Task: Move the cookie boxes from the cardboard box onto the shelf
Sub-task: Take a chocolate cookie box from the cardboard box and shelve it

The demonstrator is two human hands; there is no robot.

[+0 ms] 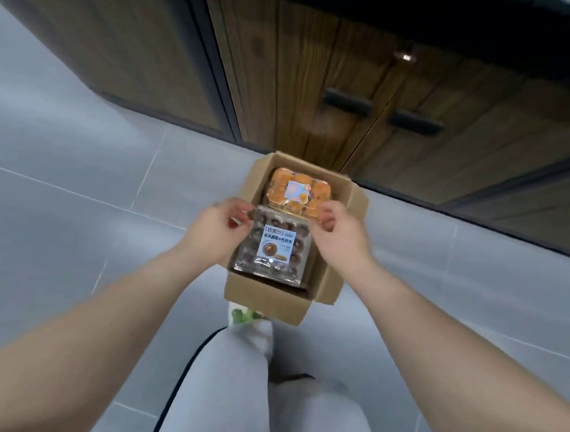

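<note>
An open cardboard box point(265, 303) stands on the floor in front of me. Inside it, at the near end, lies a clear cookie box of dark chocolate cookies point(275, 245) with a white label. A clear cookie box of orange cookies point(295, 191) lies at the far end. My left hand point(221, 227) pinches the chocolate box at its far left corner. My right hand point(337, 230) pinches it at the far right corner. The chocolate box sits slightly tilted, its near edge low in the carton.
A dark wooden cabinet point(317, 94) with two black handles point(381, 113) stands right behind the carton. Grey floor tiles point(79, 170) spread to the left and right. My legs in light trousers point(249, 397) and a foot are just below the carton.
</note>
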